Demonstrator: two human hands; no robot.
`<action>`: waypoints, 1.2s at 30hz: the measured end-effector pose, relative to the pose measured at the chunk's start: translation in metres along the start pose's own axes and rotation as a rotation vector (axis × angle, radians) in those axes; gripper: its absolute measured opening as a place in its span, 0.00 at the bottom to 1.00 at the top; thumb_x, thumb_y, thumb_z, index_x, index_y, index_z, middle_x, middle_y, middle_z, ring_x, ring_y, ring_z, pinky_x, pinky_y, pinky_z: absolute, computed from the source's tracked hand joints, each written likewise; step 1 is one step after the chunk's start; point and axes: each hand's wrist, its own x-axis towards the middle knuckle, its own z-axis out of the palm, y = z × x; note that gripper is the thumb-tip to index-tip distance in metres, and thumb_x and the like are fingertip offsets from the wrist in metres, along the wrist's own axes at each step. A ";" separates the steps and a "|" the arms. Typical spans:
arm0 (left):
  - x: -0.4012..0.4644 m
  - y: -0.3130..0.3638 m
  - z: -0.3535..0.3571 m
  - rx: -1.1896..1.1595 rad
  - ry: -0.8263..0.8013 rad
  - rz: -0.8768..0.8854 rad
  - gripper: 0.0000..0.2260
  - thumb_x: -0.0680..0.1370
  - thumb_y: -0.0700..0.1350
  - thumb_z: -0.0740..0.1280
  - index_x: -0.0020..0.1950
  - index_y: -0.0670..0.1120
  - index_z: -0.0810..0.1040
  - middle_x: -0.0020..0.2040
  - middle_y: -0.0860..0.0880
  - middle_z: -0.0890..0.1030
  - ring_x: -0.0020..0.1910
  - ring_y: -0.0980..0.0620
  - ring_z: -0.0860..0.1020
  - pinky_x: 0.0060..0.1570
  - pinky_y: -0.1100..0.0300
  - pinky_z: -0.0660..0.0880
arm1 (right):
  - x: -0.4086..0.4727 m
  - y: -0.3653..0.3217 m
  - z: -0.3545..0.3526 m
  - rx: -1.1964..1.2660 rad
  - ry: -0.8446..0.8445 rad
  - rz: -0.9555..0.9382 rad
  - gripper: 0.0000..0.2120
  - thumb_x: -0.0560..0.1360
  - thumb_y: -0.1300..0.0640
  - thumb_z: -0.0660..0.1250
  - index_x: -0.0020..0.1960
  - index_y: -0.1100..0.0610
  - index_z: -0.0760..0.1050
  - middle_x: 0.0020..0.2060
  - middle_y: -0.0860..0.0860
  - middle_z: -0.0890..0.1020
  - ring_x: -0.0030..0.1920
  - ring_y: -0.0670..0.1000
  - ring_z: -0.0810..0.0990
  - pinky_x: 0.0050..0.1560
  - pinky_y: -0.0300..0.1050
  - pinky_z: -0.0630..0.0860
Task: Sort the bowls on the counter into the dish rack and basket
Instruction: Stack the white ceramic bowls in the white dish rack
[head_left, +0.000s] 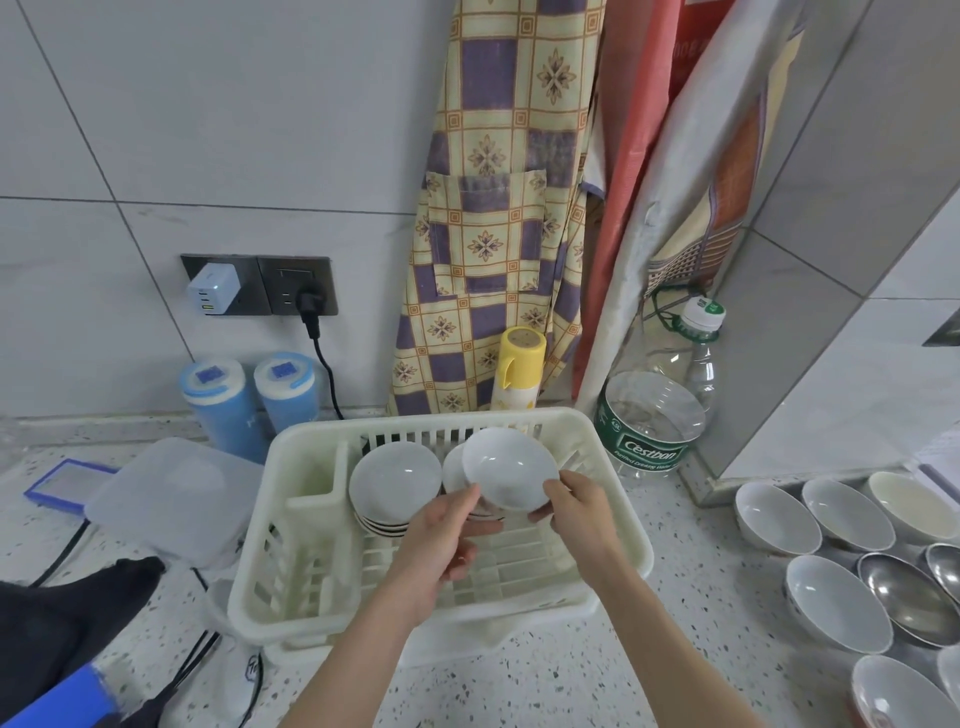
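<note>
We see even, diffuse indoor light and soft, faint shadows. Small highlights glint on the white ceramic bowl (508, 474) and the steel bowls (904, 597) at right. Wide-angle distortion bows the wall tile lines; edges look slightly soft.

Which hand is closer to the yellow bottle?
Right. The right hand holds the bowl just below the yellow bottle; the left hand sits lower and further left.
</note>
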 end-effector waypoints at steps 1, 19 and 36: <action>0.000 -0.002 0.000 0.017 -0.014 -0.023 0.15 0.78 0.59 0.66 0.57 0.49 0.78 0.46 0.47 0.87 0.23 0.57 0.69 0.22 0.65 0.63 | 0.003 -0.001 0.000 -0.002 0.014 -0.004 0.10 0.76 0.61 0.59 0.47 0.55 0.79 0.27 0.53 0.83 0.23 0.38 0.73 0.34 0.42 0.67; 0.021 -0.014 0.004 0.005 0.157 -0.175 0.15 0.80 0.61 0.61 0.54 0.51 0.74 0.42 0.47 0.87 0.22 0.55 0.68 0.18 0.65 0.61 | 0.040 0.010 0.037 -0.464 0.046 0.037 0.17 0.78 0.53 0.54 0.42 0.62 0.76 0.38 0.55 0.83 0.41 0.57 0.79 0.43 0.49 0.75; 0.037 -0.035 0.003 -0.090 0.241 -0.104 0.14 0.80 0.58 0.65 0.54 0.48 0.76 0.40 0.45 0.87 0.21 0.55 0.67 0.19 0.66 0.61 | 0.043 0.019 0.041 -0.574 0.039 0.056 0.12 0.79 0.53 0.52 0.40 0.55 0.66 0.35 0.52 0.74 0.38 0.57 0.73 0.36 0.47 0.67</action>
